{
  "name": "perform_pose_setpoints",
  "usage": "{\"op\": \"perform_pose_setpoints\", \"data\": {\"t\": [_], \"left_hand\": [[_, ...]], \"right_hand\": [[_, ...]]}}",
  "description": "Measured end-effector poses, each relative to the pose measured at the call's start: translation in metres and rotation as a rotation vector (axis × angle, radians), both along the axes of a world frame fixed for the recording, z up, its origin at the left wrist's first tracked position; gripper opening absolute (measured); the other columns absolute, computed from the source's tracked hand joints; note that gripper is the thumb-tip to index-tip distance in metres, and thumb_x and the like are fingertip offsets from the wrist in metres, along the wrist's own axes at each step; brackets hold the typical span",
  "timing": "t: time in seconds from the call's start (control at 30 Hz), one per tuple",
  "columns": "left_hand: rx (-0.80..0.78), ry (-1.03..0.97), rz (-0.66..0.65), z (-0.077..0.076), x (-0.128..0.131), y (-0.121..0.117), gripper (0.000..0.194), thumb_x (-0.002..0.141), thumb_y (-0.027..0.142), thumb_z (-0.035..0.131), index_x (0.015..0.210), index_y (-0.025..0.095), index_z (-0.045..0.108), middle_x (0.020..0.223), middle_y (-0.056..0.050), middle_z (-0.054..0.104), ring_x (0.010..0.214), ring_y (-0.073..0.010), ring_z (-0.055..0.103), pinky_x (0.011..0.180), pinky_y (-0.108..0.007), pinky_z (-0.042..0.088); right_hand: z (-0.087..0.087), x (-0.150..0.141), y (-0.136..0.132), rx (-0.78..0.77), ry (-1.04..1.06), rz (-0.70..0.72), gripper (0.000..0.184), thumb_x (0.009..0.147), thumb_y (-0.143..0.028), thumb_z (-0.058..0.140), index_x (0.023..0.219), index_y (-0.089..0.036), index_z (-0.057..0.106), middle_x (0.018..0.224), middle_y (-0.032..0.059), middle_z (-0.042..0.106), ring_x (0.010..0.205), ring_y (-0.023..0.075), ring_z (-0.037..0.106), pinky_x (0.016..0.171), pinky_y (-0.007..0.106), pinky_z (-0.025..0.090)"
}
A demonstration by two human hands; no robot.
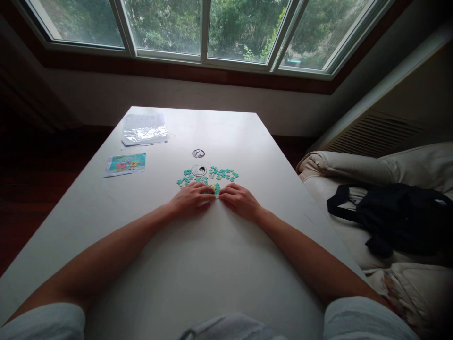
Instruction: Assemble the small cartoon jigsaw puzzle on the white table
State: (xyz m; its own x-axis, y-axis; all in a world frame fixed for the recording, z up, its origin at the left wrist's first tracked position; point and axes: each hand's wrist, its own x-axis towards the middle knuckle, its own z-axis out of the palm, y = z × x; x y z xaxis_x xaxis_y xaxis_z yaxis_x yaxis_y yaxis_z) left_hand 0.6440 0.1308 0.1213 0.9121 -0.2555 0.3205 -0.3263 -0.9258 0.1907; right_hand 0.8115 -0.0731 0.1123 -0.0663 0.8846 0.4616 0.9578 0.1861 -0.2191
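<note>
My left hand (192, 198) and my right hand (241, 200) rest on the white table, facing each other with their fingertips close together. Between them shows a small joined patch of jigsaw puzzle (216, 188), green with some yellow. The fingers of both hands are bent and pressed against the edges of this patch, and the left hand covers part of it. Just beyond my hands lie loose green jigsaw pieces (222, 174), several of them scattered to both sides. Exactly which piece each hand pinches is hidden under the fingers.
A round grey-and-white disc (198, 170) lies among the pieces, with a smaller round one (198, 153) behind it. A cartoon picture card (127, 163) and a clear plastic packet (145, 129) lie at the left. On the right-hand sofa (320, 189) is a black bag (399, 215).
</note>
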Motion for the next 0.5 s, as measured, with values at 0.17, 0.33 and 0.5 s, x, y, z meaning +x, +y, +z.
{"op": "perform_pose_setpoints", "data": {"t": [0.17, 0.33, 0.5], "left_hand": [[0.105, -0.101, 0.423, 0.009, -0.001, 0.011, 0.025, 0.098, 0.03, 0.051, 0.086, 0.021, 0.071, 0.088, -0.008, 0.069, 0.084, -0.0233, 0.06, 0.078, -0.039, 0.042], [0.252, -0.099, 0.635, 0.016, -0.007, 0.031, 0.029, 0.095, 0.033, 0.053, 0.073, 0.019, 0.067, 0.078, -0.01, 0.067, 0.077, -0.0255, 0.059, 0.074, -0.041, 0.036], [0.3, -0.03, 0.653, 0.012, -0.011, 0.039, 0.027, 0.089, 0.038, 0.061, 0.07, 0.019, 0.066, 0.076, -0.011, 0.068, 0.076, -0.026, 0.06, 0.073, -0.041, 0.034]], "right_hand": [[0.002, 0.001, -0.001, 0.003, 0.011, 0.01, 0.019, 0.101, -0.023, 0.052, 0.102, -0.024, 0.071, 0.105, 0.0071, 0.073, 0.101, 0.0217, 0.062, 0.089, 0.04, 0.056], [0.001, 0.003, -0.006, 0.011, 0.023, 0.014, 0.017, 0.101, -0.024, 0.053, 0.103, -0.024, 0.071, 0.105, 0.0076, 0.073, 0.101, 0.0218, 0.062, 0.089, 0.04, 0.056], [-0.002, 0.005, -0.008, 0.023, 0.015, 0.0, 0.017, 0.1, -0.024, 0.054, 0.105, -0.023, 0.07, 0.105, 0.0084, 0.072, 0.101, 0.0222, 0.061, 0.088, 0.04, 0.056]]}}
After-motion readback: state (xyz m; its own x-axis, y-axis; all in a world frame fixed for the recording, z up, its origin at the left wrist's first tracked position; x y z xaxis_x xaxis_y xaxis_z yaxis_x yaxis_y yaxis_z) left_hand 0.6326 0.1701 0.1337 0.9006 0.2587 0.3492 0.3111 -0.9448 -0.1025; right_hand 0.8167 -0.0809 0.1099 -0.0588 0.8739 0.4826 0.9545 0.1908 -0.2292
